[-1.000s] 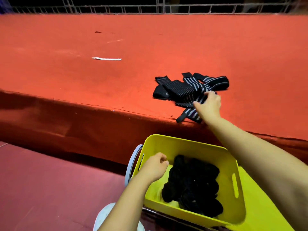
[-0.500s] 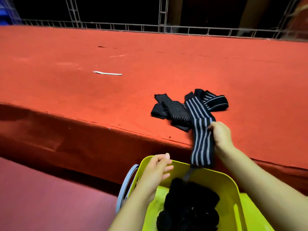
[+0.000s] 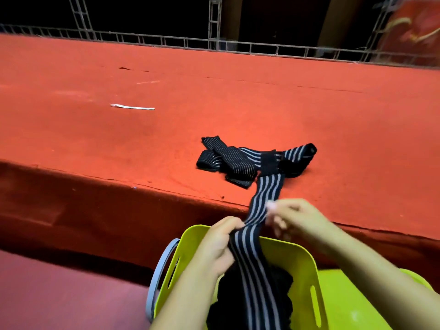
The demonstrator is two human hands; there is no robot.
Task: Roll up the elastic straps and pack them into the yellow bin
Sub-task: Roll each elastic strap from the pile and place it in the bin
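The left hand (image 3: 220,244) grips a black, white-striped elastic strap (image 3: 256,225) over the yellow bin (image 3: 298,254); the right hand (image 3: 295,219), blurred, pinches the same strap just above. The strap runs up onto the red counter (image 3: 166,129) to a heap of straps (image 3: 240,160) near the edge. Dark rolled straps (image 3: 228,303) fill the bin.

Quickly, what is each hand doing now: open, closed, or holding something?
Left hand: closed, gripping the striped strap above the yellow bin.
Right hand: blurred, fingers curled at the same strap, seemingly pinching it.
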